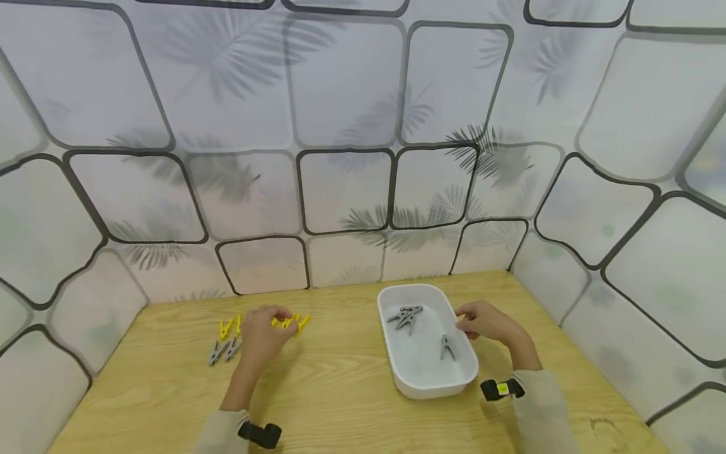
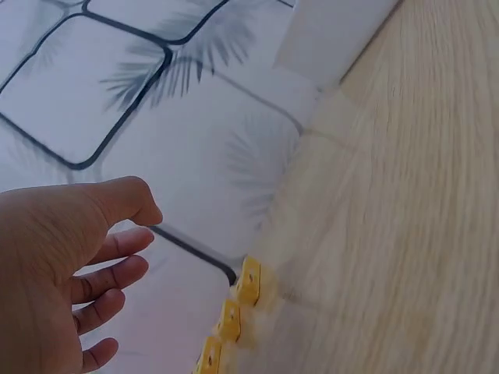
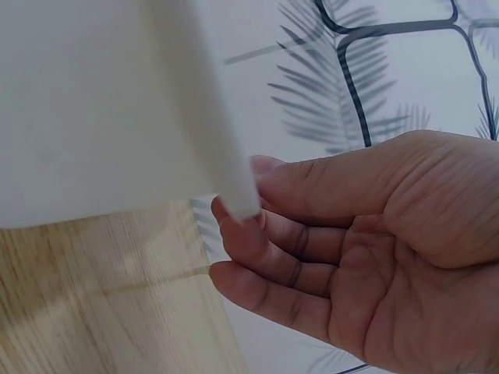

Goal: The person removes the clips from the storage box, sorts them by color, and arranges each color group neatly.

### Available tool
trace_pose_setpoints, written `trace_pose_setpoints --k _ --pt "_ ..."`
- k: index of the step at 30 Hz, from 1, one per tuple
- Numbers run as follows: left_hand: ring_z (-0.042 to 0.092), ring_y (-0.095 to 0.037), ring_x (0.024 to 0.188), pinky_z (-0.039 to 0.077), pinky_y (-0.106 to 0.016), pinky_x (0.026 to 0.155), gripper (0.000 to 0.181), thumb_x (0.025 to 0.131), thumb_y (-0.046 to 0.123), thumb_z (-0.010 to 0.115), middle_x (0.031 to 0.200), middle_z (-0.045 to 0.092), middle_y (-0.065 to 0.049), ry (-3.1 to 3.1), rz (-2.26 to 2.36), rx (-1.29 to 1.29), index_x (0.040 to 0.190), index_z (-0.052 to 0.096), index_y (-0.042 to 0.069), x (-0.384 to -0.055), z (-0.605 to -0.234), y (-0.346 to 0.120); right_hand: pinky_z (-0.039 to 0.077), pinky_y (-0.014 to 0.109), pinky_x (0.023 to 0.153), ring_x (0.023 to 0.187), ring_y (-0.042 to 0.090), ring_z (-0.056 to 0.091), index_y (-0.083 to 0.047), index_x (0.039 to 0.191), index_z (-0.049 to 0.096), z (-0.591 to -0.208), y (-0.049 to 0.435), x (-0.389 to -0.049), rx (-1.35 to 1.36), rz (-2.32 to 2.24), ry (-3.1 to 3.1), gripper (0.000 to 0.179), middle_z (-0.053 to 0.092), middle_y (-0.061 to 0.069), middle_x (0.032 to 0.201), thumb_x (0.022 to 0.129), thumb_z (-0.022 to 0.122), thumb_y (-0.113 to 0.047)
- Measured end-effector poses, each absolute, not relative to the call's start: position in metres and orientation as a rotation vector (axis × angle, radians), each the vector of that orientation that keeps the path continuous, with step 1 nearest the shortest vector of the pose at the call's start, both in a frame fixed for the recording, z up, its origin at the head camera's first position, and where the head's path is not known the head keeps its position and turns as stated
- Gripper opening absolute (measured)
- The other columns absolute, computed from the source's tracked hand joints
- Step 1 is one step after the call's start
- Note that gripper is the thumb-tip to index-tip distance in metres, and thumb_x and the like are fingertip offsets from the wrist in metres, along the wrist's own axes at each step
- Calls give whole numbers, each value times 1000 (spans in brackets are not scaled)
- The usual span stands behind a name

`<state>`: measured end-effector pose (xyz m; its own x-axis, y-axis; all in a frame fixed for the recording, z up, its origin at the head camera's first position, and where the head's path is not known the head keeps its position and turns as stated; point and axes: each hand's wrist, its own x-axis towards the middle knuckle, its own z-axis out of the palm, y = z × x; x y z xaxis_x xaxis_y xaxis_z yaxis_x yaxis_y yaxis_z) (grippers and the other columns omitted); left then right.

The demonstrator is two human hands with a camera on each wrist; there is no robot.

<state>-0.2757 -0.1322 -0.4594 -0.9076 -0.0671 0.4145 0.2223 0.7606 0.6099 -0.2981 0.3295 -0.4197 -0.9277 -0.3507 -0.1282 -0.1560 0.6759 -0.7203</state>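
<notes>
A row of yellow clothespins (image 1: 226,328) lies on the wooden table, partly hidden by my left hand (image 1: 262,331). That hand is over the row with thumb and fingers apart, and nothing shows between them in the left wrist view. Three yellow clothespins (image 2: 248,282) appear below the fingers there. Two grey clothespins (image 1: 217,353) lie just in front of the row. At the right, a white plastic tub (image 1: 416,377) contains several grey clothespins (image 1: 447,347), most of them bunched toward its far left. My right hand (image 1: 489,325) pinches the tub's right rim between thumb and fingers.
The light wooden table (image 1: 334,397) ends at a patterned fabric wall (image 1: 346,189) along the back. More of this fabric (image 1: 652,302) rises on the right and left sides. Dark bands with small devices (image 1: 259,435) sit on both wrists.
</notes>
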Motion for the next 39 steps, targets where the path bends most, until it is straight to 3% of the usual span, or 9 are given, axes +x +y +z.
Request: trace_pose_setpoints --k 7,15,20,29,39 --pt "59 -36 93 40 -62 90 9 81 16 81 87 70 -7 -2499 -942 -322 86 74 13 -293 -440 -86 51 35 65 66 16 56 14 122 63 -421 330 -300 -434 -1134 2617 31 63 3 70 97 61 -3" --pt "52 -25 84 40 -50 82 11 79 18 81 86 67 -7 -2528 -920 -566 86 73 15 -310 -417 -28 52 36 67 67 15 56 14 121 64 -422 331 -301 -407 -1119 2633 30 62 2 71 96 62 -1" --pt "54 -26 86 40 -46 76 11 81 19 82 85 66 -6 -2551 -845 -718 87 73 14 -318 -415 1 51 35 67 66 14 55 13 121 65 -420 330 -301 -403 -1114 2633 30 60 1 70 96 62 -1" --pt "55 -20 86 44 -50 85 9 83 19 82 85 68 0 -2680 -703 -856 83 74 16 -329 -419 43 49 32 65 66 14 55 14 122 64 -418 329 -300 -401 -1133 2624 30 60 2 69 96 62 -1" --pt "47 -16 84 35 -39 85 11 84 23 82 82 62 3 -2851 -562 -879 83 75 16 -333 -437 76 51 33 66 66 15 57 13 122 65 -417 329 -299 -372 -1132 2630 31 63 4 71 95 63 -3"
